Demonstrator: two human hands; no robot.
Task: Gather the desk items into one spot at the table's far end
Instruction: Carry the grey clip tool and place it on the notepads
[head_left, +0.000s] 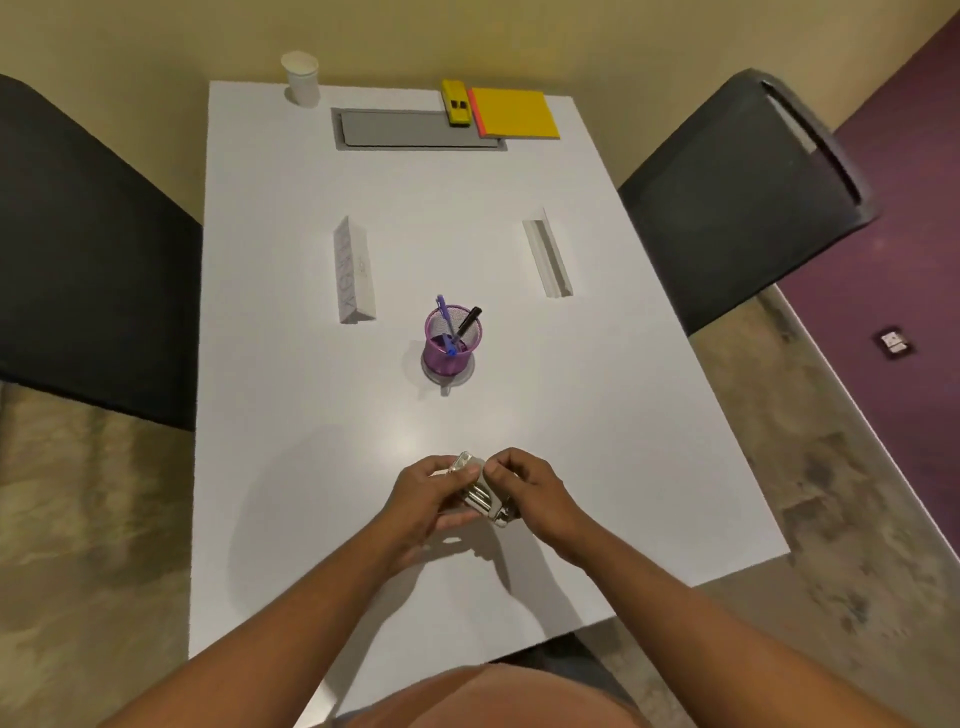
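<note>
Both hands hold a small silver metal stapler (480, 496) just above the near middle of the white table (623, 415). My left hand (431, 499) grips its left side and my right hand (524, 488) pinches its right side. A purple mesh pen cup (451, 340) with a blue pen and a black marker stands at the table's centre. Further out lie a white triangular name block (354, 270) on the left and a white tray-like holder (548, 257) on the right. At the far end sit a yellow notepad (514, 113), a yellow stapler-like item (456, 103) and a white paper cup (301, 78).
A grey cable flap (410, 130) is set into the table's far end. Black chairs stand on the left (88, 270) and the right (748, 192). A small dark object (894, 342) lies on the purple floor at right.
</note>
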